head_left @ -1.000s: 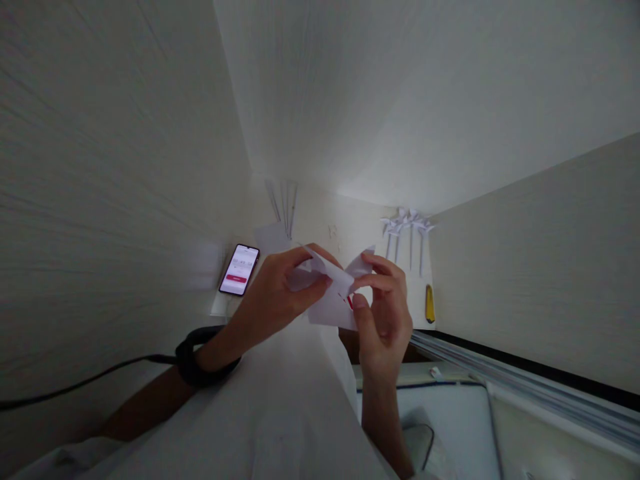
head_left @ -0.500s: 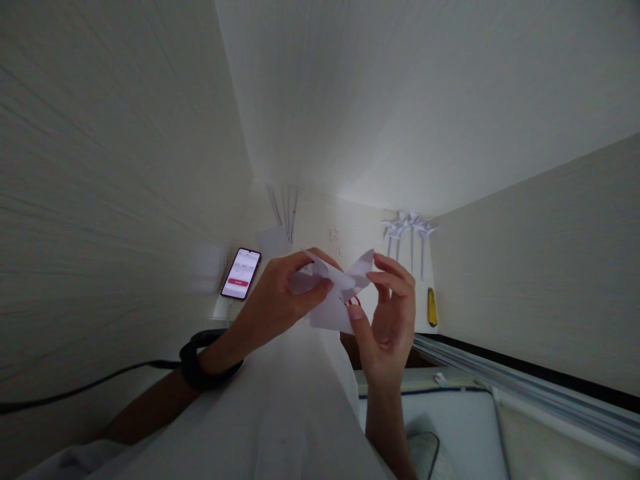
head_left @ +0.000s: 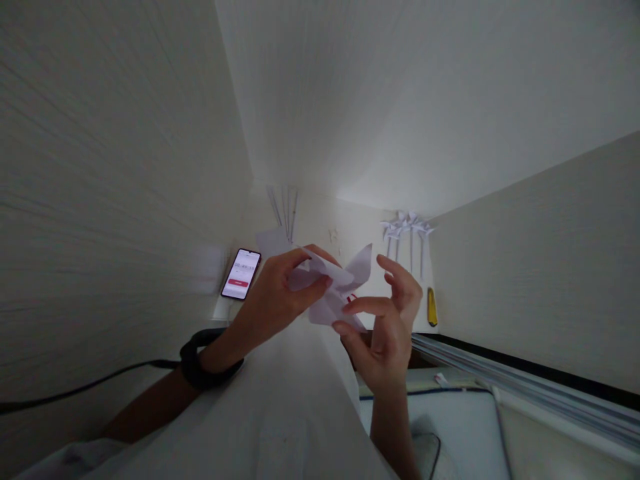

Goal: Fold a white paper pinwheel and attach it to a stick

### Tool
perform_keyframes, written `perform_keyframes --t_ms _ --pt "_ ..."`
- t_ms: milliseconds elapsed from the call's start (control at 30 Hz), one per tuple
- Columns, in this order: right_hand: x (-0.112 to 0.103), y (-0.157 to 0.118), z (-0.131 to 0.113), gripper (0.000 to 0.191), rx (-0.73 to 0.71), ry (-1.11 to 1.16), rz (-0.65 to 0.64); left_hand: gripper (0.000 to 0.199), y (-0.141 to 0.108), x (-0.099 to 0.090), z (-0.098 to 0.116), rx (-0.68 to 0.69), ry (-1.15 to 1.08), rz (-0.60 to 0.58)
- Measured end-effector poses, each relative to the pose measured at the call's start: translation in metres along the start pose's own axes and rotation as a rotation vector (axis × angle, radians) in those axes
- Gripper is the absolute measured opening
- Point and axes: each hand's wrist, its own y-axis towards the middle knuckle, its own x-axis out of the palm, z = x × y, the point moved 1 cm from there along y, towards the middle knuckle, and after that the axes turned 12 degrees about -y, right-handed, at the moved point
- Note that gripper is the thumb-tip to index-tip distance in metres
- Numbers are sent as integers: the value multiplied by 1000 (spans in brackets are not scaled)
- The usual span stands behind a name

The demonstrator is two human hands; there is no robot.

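A white sheet of paper [head_left: 327, 308], cut and partly curled up, is held in the air above the table, with a bit of red marking on it. My left hand [head_left: 287, 287] is closed on its left part, the thumb pressing curled flaps toward the middle. Another paper flap [head_left: 361, 265] stands up free on the right side. My right hand [head_left: 385, 320] pinches the lower right part of the sheet between thumb and index finger, while its other fingers are raised and apart. Some of the sheet is hidden behind my left fingers.
A lit phone [head_left: 241, 274] lies at left beside a flat paper piece [head_left: 274, 241] and several thin sticks [head_left: 286, 207]. Several paper pinwheels on sticks [head_left: 411, 230] lie at the right, near a yellow cutter [head_left: 432, 307]. Walls enclose the table [head_left: 360, 220]. Small scraps [head_left: 334, 235] lie mid-table.
My right hand has let go of the upper right flap and moved down, and its thumb and index finger now pinch the sheet's lower right. My left hand has stayed in place.
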Motion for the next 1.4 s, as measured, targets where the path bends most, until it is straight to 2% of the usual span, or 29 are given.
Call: perform_keyframes --t_ms 100,200,400,633,933,1200,1300,1400 --pt "1 1 -2 24 -123 -69 -122 8 0 1 1 -7 -14 1" --pt "4 2 -8 18 -202 -87 -119 10 -1 1 0 4 -40 -1" --pt "4 1 -9 3 -63 8 46 8 -1 1 -1 -17 -65 -16" --pt "2 3 -5 15 -235 -120 -62 10 -2 0 -3 -8 -24 3" --pt "4 2 -13 6 -168 -83 16 12 1 1 -4 31 -27 10" --pt "2 3 -5 4 -169 -107 -56 12 1 3 -7 -37 -19 -6" --pt "5 4 -3 5 -174 -121 -128 12 2 3 -8 -60 34 5" --pt "7 4 -2 14 -171 -136 -220 13 4 3 -9 -79 97 23"
